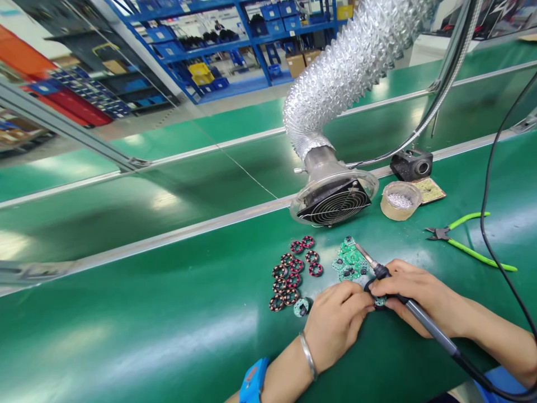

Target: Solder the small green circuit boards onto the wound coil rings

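Observation:
My right hand (428,299) grips a soldering iron (428,324), whose metal tip points up and left over a pile of green circuit boards (351,260). Between my two hands is a small round circuit board (380,301) with a dark rim. The fingers of my left hand (338,316) are pinched at its left edge, and right-hand fingertips touch its other side. Left of my left hand, another round board with a black part (301,307) lies on the green bench. Beyond it sit several copper-wound rings (291,296), some with red windings. My fingers partly cover the held board.
A fan-fronted fume extractor (335,204) on a silver duct (335,84) hangs above the boards. At the back right are a round tub of metal shavings (400,201), a yellow sponge tray (428,190) and a black holder (411,164). Green-handled cutters (470,240) and a cable (486,207) lie right.

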Available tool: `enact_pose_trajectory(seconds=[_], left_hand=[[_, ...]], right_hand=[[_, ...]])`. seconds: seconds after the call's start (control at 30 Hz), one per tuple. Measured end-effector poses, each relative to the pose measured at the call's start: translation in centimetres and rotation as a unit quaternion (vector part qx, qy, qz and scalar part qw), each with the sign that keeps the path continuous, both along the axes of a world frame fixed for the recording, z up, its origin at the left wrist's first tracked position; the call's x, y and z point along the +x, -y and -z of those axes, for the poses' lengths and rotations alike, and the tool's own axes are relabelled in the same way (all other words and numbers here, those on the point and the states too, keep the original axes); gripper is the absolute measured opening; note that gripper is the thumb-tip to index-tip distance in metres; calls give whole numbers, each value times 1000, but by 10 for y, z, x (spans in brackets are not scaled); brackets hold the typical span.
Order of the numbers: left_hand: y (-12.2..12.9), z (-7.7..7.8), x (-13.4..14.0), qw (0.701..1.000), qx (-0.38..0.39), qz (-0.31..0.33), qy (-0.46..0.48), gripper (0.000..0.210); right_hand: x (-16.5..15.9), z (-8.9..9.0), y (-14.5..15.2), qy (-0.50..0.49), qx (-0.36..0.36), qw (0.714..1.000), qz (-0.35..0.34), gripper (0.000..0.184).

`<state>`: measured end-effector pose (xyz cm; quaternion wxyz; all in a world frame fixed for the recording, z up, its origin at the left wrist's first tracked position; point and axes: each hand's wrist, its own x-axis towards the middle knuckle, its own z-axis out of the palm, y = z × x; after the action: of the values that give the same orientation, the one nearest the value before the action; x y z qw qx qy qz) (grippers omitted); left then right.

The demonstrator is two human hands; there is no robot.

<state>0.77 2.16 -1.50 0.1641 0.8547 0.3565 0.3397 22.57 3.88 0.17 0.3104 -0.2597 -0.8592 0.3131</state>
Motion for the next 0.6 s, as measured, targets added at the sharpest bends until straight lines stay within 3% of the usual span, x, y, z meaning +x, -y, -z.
enact_pose_trajectory(seconds=[0.23,0.37,0.6], left_hand=[[-4,2,-9,1000,-2,-9,-28,21],[-3,0,-9,999,-4,-13,-45,14],[1,-6,-2,994,92,25,-44,21]], right_hand=[[1,-3,-2,9,-11,1000,-12,35],[1,-1,-3,7,-21,1000,-15,34],[3,0,-3,-7,-34,999,-25,32]])
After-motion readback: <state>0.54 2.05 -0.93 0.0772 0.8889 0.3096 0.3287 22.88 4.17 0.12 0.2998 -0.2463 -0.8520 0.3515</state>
